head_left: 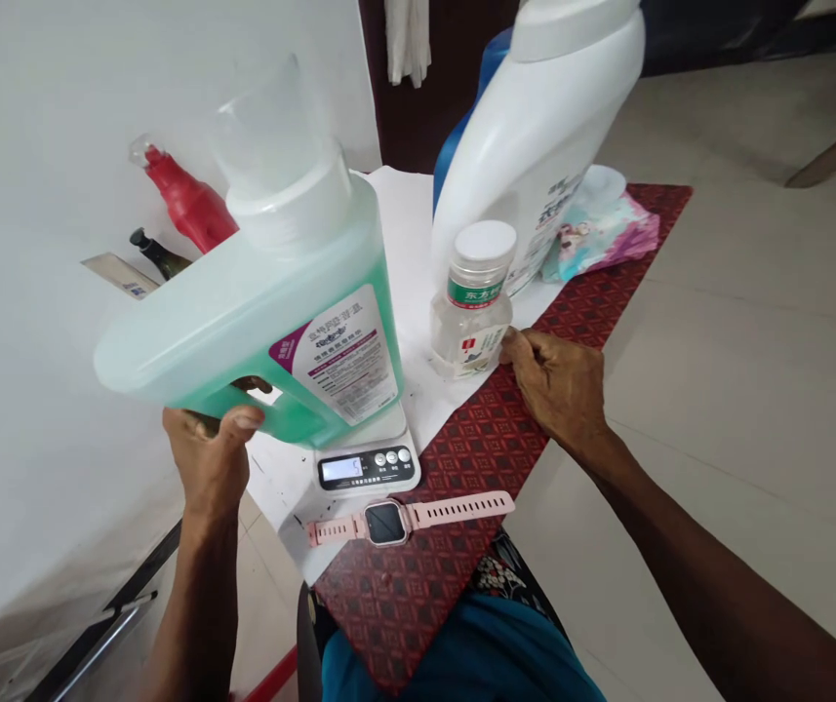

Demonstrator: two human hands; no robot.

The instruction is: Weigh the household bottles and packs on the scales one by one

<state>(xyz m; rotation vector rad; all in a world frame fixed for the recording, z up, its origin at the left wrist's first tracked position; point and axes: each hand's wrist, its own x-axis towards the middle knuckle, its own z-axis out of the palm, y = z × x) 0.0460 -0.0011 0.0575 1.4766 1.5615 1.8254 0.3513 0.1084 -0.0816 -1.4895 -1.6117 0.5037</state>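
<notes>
My left hand (209,458) is wrapped round the handle of a large translucent jug (242,322) of green liquid with a white cap and a printed label. The jug leans over a white kitchen scale (370,468), hiding its plate; whether it touches the plate I cannot tell. The display reads what looks like 5. My right hand (560,385) is closed beside a clear jar (468,307) with a white lid, its fingertips at the jar's lower right side. Anything pinched in those fingers is hidden. In front of the scale lies a pink-strapped smartwatch (386,524).
A big white bottle (535,136) stands behind the jar, with a blue container (454,146) partly hidden behind it. A colourful packet (604,234) lies at the right edge of the red patterned table (424,575). Near the left wall are a red bottle (187,200) and a dark bottle (158,255).
</notes>
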